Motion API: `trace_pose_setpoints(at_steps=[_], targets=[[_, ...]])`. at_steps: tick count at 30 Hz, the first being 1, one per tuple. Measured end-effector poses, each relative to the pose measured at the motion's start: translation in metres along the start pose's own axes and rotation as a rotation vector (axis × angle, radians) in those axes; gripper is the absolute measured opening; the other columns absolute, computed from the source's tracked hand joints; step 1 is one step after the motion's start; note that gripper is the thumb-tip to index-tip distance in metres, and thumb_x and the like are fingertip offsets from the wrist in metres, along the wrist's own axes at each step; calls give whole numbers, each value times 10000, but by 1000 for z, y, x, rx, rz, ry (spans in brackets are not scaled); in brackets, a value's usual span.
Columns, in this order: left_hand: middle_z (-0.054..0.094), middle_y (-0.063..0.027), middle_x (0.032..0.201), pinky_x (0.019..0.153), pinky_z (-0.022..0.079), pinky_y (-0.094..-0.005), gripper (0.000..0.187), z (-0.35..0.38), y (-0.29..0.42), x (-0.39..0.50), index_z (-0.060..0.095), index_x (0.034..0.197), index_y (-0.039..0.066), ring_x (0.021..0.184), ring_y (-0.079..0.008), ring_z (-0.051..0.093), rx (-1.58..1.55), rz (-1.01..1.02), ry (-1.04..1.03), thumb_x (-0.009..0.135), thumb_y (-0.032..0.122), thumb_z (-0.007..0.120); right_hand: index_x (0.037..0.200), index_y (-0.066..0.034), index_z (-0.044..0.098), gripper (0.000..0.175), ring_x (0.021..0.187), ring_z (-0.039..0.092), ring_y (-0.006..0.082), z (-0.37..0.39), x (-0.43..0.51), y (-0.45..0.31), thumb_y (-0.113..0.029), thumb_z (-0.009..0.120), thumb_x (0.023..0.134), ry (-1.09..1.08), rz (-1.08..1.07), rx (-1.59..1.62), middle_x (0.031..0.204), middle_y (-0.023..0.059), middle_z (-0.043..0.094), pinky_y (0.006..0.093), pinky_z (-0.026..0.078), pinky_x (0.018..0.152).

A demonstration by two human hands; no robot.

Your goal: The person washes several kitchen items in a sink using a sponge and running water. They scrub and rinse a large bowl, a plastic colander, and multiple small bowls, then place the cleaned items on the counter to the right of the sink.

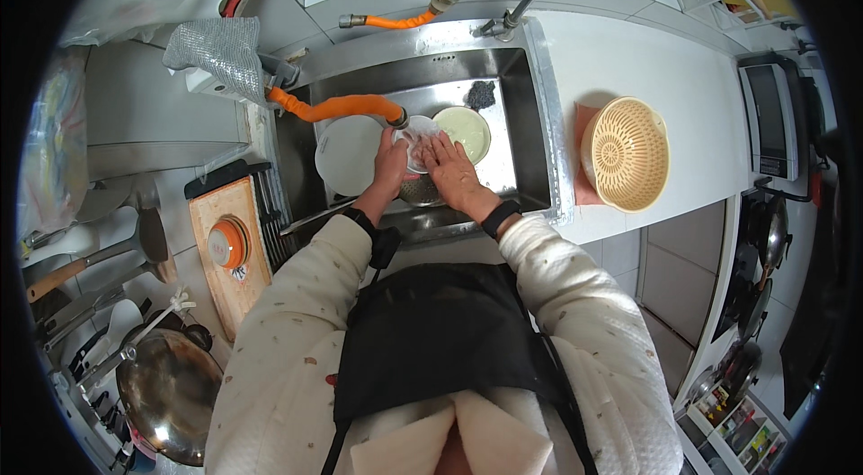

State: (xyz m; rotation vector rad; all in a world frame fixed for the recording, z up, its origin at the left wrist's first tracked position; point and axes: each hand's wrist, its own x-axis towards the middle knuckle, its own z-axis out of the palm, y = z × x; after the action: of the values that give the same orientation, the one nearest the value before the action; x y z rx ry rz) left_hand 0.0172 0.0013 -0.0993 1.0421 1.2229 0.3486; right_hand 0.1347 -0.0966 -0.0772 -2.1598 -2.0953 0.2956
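Over the stainless steel sink (519, 172), my left hand (389, 168) grips the left rim of a small white bowl (417, 127). My right hand (453, 168) lies flat against the bowl's inside, its fingers stretched out; whether it holds anything there cannot be seen. The nozzle of an orange hose (337, 107) hangs right above the bowl. To the left of the bowl is a large white plate (347, 151). A pale green bowl (470, 128) stands on the right, partly behind my right hand. Below my hands, a perforated metal strainer (419, 192) is mostly hidden.
A dark scouring pad (481, 95) lies at the sink's back right. The chrome faucet (507, 23) arches behind, with another orange hose end (398, 21). A beige colander (626, 155) rests on the right counter. Left stands a cutting board (209, 205) with an orange bowl (228, 242).
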Motion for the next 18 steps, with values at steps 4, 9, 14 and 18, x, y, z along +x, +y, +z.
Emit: trace_pose_setpoints(at_steps=[4,9,14,18], targets=[[576,-140,1255,636,592,-424,494,-1,-1,-4,391,1439,171,1033,-277,631,-32,-103,-52,945,186,423,1406,-89,485,693,1438,321,353,5,0,-4,-134,695,747,-430,-77,284,1535,161,370,622,243,1126],[571,-139,1237,572,575,-355,553,3,-4,-11,306,1498,195,975,-244,638,-56,-174,-7,953,203,403,1424,-60,494,695,1450,301,306,7,5,-6,-225,676,774,-361,-26,132,1540,116,384,544,268,1093],[504,-147,1334,712,584,-442,530,5,2,-10,307,1482,200,1092,-296,592,14,-73,4,960,225,400,1443,-101,483,689,1480,260,293,9,6,-5,-187,672,787,-379,-13,135,1567,74,351,590,171,1153],[479,-140,1366,754,583,-487,523,6,3,-11,301,1476,214,1127,-316,578,-37,-117,-39,961,225,396,1480,-99,417,741,1480,264,280,10,3,-3,-168,686,793,-349,3,289,1556,59,376,677,139,1132]])
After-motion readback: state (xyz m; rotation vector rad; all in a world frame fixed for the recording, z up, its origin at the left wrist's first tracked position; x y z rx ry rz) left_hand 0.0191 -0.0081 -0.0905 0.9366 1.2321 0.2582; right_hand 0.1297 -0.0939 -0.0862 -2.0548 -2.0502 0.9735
